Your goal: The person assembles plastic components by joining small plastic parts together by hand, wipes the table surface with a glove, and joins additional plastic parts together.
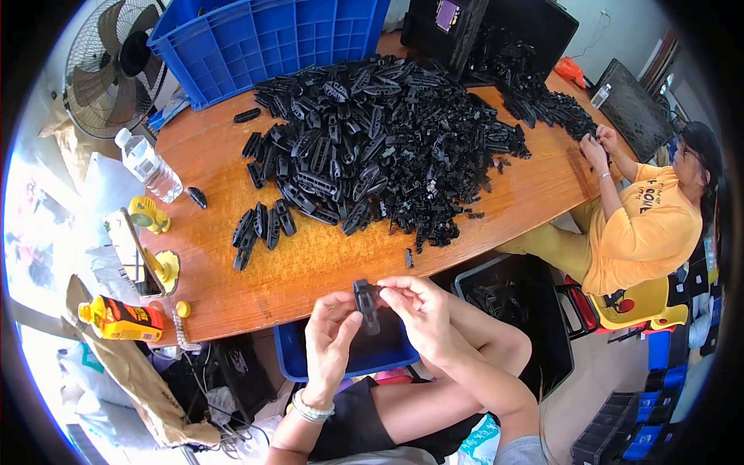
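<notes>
Both hands are closed on one black plastic part [367, 308], which is in the air at the near edge of the tabletop [213, 280], above a blue tray [291, 358]. The left hand [330, 335], at 8 o'clock of the part, pinches it between the thumb and the fingers. The right hand [419, 316], at 3 o'clock, has its thumb and fingertips closed at the upper end of the part; I cannot tell if they hold also a separate small piece.

From the held part, a big pile of black parts [333, 143] lies at 12 o'clock on the tabletop. A small group of similar parts [262, 229] lies at 10 o'clock, apart from the pile. At 11 o'clock, behind the pile, stands a blue crate [267, 50]. A clear water bottle [151, 168] leans at 10 o'clock, and an orange and yellow bottle [124, 318] is at 9 o'clock. At 2 o'clock, a co-worker in an orange shirt [647, 221] has both hands together near other black pieces [558, 111]. A black bin [554, 353] is at 3 to 4 o'clock.
</notes>
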The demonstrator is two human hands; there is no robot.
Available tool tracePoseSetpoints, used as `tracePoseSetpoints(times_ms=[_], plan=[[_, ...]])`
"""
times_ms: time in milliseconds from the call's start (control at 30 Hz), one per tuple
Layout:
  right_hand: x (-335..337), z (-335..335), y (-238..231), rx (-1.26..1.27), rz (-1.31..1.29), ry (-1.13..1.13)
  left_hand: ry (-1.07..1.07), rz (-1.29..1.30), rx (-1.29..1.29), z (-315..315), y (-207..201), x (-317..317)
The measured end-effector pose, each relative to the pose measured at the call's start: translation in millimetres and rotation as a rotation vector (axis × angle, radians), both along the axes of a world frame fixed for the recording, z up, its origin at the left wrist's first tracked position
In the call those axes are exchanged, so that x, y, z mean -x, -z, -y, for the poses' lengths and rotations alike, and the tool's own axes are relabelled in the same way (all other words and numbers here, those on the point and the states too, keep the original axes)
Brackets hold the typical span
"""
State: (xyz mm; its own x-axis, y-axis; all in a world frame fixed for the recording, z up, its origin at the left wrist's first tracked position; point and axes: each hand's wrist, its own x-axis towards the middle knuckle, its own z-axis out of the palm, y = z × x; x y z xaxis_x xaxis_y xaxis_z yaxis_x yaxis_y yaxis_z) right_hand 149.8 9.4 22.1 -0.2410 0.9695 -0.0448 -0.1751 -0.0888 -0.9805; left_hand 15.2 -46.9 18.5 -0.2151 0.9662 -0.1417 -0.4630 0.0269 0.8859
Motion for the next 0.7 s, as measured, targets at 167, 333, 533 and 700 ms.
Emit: tracePoseSetpoints(times_ms=[167, 333, 533, 700], plan=[[1, 6, -14, -0.048, 0.18, -0.128, 0.187, -0.263, 0.044, -3, -7, 18], [3, 5, -5, -0.238, 0.163, -0.104, 0.134, -0.22, 0.039, -3, -9, 23], [3, -1, -7, -0.567, 0.395, -0.025, 0.066, -0.124, 0.068, -4, -14, 23], [1, -7, -2, -0.756, 0.45, -0.099, 0.037, -0.139, 0.053, -6, -9, 26]])
